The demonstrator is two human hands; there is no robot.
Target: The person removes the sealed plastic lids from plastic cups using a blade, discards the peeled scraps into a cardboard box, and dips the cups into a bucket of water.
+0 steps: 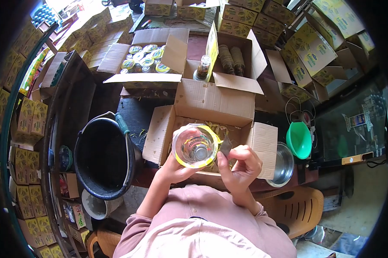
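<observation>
My left hand (179, 165) is wrapped round a clear plastic cup (195, 146) with a yellow rim, its round end facing up toward the camera. At the cup's right edge, my right hand (241, 167) pinches a small dark flat piece (225, 146) between thumb and fingers. A bit of yellow material shows between that piece and the cup. Both hands are over an open cardboard box (215, 99) with yellow scraps inside.
Behind stand a box of lidded cups (144, 58), another with stacked brown pieces (231, 60), and an upright cup (204, 66). A black bucket (103, 159) is left; a green bowl (298, 140) and metal bowl (283, 165) are right.
</observation>
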